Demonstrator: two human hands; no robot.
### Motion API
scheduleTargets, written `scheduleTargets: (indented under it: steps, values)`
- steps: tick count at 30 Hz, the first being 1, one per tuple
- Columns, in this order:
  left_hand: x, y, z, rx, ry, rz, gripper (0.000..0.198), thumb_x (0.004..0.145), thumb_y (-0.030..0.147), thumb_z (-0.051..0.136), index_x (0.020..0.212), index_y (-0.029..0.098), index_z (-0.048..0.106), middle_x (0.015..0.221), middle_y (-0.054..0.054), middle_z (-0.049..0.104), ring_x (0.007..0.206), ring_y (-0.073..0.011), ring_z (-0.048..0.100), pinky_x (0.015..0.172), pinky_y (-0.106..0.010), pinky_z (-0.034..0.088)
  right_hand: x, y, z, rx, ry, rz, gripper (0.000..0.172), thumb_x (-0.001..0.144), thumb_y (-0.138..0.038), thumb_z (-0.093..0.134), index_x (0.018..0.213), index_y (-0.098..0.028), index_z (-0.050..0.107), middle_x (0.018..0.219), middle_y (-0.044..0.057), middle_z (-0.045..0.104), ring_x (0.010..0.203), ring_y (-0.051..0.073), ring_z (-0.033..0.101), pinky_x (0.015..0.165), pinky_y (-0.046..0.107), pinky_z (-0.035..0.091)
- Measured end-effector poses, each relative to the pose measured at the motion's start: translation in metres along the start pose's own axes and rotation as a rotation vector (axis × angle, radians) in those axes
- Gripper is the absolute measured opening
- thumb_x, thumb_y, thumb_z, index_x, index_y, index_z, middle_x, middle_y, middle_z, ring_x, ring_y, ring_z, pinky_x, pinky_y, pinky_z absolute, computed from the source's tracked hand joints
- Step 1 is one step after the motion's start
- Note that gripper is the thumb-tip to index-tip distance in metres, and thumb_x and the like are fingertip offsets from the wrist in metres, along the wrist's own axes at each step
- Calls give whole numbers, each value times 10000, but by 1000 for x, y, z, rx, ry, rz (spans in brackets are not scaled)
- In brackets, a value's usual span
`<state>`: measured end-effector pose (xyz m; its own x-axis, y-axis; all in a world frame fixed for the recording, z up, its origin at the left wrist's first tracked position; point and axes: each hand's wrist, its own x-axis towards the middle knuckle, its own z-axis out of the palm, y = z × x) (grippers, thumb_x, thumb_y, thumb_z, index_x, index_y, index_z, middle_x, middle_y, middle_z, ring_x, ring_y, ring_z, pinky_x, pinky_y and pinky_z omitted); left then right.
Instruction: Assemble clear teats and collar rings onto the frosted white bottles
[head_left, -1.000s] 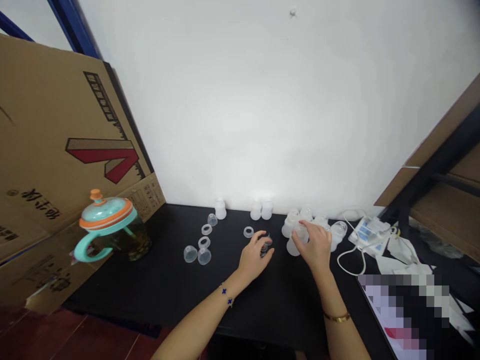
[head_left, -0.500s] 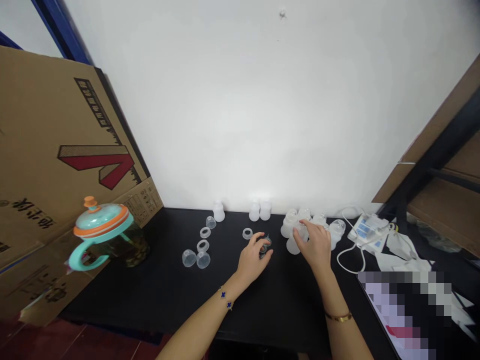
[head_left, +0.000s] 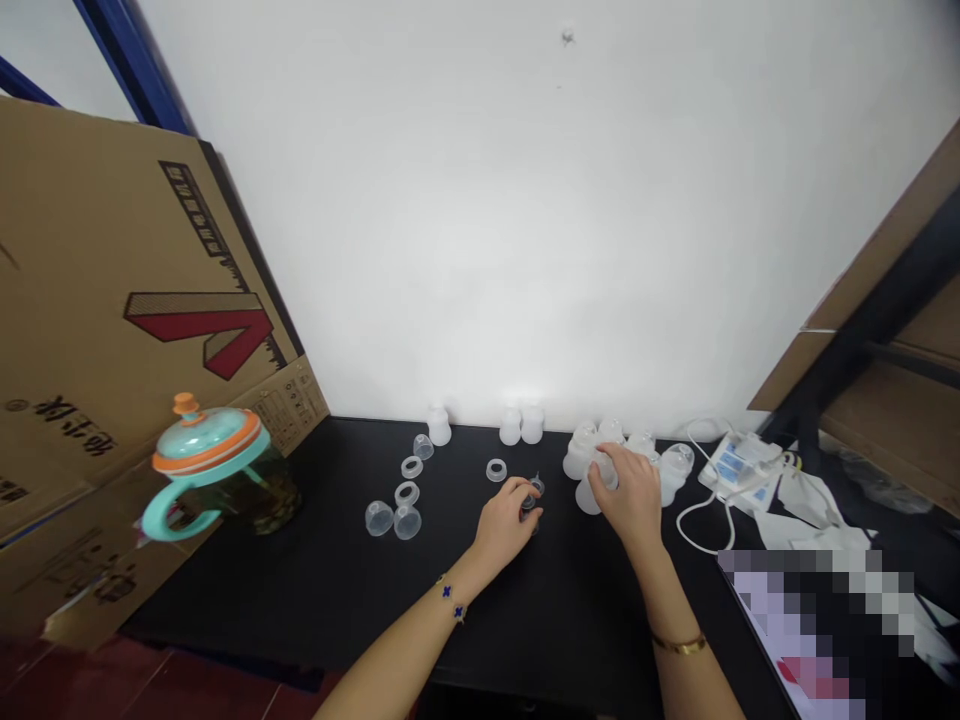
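Note:
My left hand [head_left: 510, 520] has its thumb and fingers closed round a small clear silicone bottle nipple [head_left: 536, 484] on the black table; the fingers partly cover it. Farther right, my right hand [head_left: 630, 495] curls its thumb and fingers over the top of a translucent baby bottle [head_left: 588, 497], which stands at the front of a cluster. Behind it are more bottles with clear domed caps, such as the capped bottle [head_left: 676, 468] at the right end. A white collar ring [head_left: 496, 470] lies just beyond my left hand.
Two white bottles [head_left: 520, 425] and another white bottle [head_left: 439, 426] stand along the wall. Clear caps [head_left: 379, 518] and rings [head_left: 406, 494] lie to the left. A teal-lidded pitcher [head_left: 214, 470] stands by a cardboard box [head_left: 90, 300]. White cables [head_left: 697, 530] and papers [head_left: 814, 515] lie right.
My left thumb and fingers have drawn closer together round the nipple. My right hand has closed slightly over the bottle top. The view has shifted a little.

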<state>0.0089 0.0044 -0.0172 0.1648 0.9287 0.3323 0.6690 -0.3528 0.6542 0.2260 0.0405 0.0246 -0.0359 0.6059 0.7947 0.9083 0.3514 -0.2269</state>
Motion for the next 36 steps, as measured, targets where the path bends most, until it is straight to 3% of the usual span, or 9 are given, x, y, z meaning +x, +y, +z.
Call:
scheduleTargets:
  steps: [20,30,36]
  values:
    - [3,0,-4,-48,31,27,141,913,254,604,1025,260,690,1179,0,660,665,-109,603,746,-274,535,-1,-11,-2,-10,42,0,233,892,-264,563,1076,-221,700,1172,91,722,1053,313,591,894,434,386]
    - [14,-15,-12,-71,148,-11,106,926,253,602,975,232,694,1137,-6,672,625,-95,565,717,-257,491,-5,-28,-7,19,273,-125,166,863,-153,649,1003,-222,707,1147,84,735,982,272,614,877,400,442]
    - [16,-20,-16,-57,165,-43,121,932,236,588,989,230,694,1142,-10,671,639,-102,578,726,-256,480,-15,-50,-1,169,158,-213,190,877,-114,619,1012,-227,691,1124,84,730,990,261,629,884,400,451]
